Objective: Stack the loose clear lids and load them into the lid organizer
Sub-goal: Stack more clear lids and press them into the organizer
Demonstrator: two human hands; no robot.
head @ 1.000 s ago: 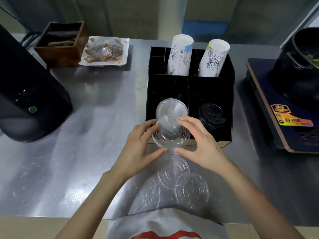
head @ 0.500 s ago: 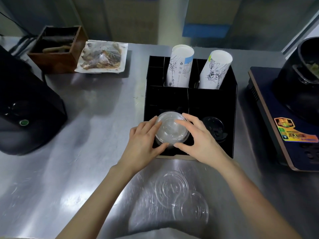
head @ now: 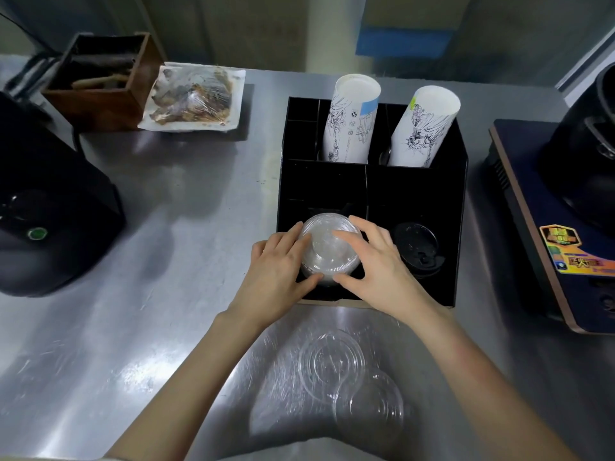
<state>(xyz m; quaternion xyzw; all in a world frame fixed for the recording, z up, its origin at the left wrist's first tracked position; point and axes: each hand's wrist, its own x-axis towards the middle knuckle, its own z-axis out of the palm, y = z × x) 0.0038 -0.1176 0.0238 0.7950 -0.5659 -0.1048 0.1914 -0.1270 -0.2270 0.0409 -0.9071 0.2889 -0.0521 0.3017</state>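
A stack of clear lids (head: 327,249) sits in the front left compartment of the black lid organizer (head: 461,207). My left hand (head: 276,277) grips the stack from the left and my right hand (head: 382,271) grips it from the right. Two loose clear lids lie on the steel counter near me, overlapping: one (head: 331,362) nearer the organizer, the other (head: 369,405) closer to my body. Black lids (head: 417,249) fill the front right compartment.
Two rolls of paper cups (head: 352,119) stand in the organizer's back compartments. A black machine (head: 46,211) stands at left, a wooden box (head: 96,78) and a wrapped food tray (head: 193,98) at back left, a cooker with a pot (head: 565,211) at right.
Both hands carried the lid stack forward from above the counter and lowered it into the organizer's front left compartment. The two loose lids stayed where they were.
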